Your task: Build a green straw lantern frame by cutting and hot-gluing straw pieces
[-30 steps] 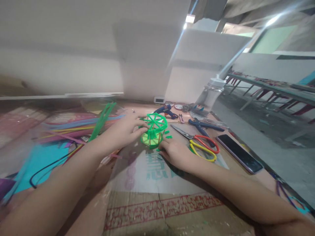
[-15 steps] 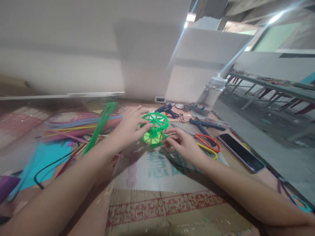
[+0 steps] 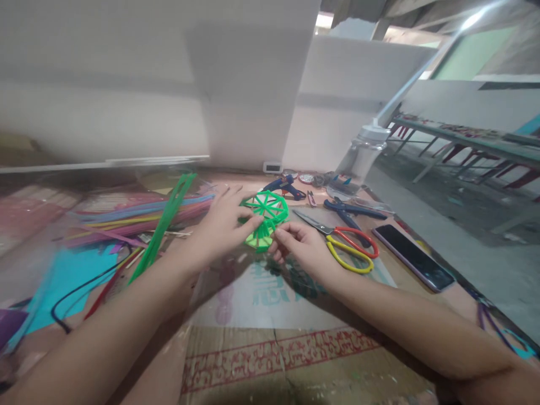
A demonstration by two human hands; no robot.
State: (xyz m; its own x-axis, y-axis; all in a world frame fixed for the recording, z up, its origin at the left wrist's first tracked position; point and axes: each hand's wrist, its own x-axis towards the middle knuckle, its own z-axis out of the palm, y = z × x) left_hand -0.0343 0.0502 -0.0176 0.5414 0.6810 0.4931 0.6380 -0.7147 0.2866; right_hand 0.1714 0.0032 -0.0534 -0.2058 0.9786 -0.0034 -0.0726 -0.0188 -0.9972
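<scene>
A small green wheel-shaped craft model [image 3: 270,209], with spokes on its top ring and a lighter green base, is held between my two hands above the table. My left hand [image 3: 225,219] grips its left side, thumb pressed against the middle and fingers partly behind it. My right hand [image 3: 295,242] is closed in a pinch at the model's lower right; whatever lies between those fingertips is too small to make out. Just beyond the right hand lie scissors [image 3: 352,250] with one red and one yellow handle.
Green pipe cleaners [image 3: 162,228] and a multicoloured bundle [image 3: 147,216] lie left, beside blue sheet [image 3: 71,284]. At the back are a glue gun [image 3: 283,185], a small digital display [image 3: 272,167], pliers [image 3: 354,208] and a clear bottle [image 3: 358,157]. A phone [image 3: 413,257] lies near the right edge.
My right hand has moved slightly left, closer in to the model's lower middle, uncovering more of the scissors. The left hand keeps its hold. The view has shifted a little.
</scene>
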